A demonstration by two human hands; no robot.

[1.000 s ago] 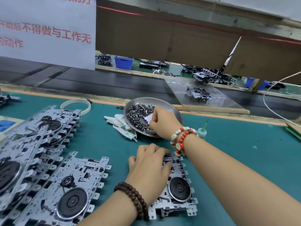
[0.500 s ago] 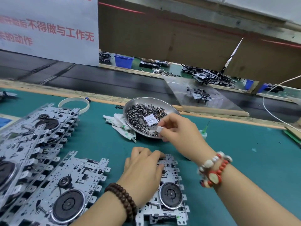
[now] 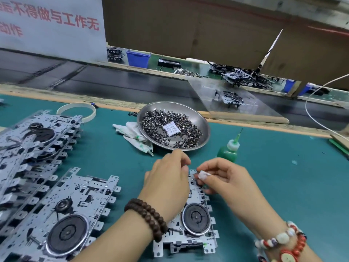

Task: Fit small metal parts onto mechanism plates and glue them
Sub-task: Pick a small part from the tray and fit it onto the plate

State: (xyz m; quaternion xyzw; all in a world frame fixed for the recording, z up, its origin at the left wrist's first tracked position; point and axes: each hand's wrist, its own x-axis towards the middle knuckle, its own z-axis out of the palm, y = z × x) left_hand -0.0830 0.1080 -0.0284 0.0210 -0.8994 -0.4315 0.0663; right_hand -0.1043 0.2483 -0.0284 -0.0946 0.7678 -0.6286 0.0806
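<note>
Silver perforated mechanism plate point(image 3: 196, 201) with black disc, left hand point(image 3: 167, 183) resting relaxed, right hand point(image 3: 222, 178) pinching unclear

Two hands point(image 3: 196, 183), one dish point(image 3: 204, 127) (countless small parts point(image 3: 154, 120)), one glue bottle point(image 3: 228, 150).

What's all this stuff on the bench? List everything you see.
mechanism plate: one, silver, under both hands
plate stacks: several, silver, left side of the mat
metal dish: one, steel, centre back, on the green mat
small metal parts: many, dark, heaped in the dish
paper slip: one, white, on the parts
glue bottle: one, green, right of the dish
cloth: one, white, left of the dish
ring: one, white, back left
left hand: on the plate
right hand: fingers curled at the plate's top edge
</note>
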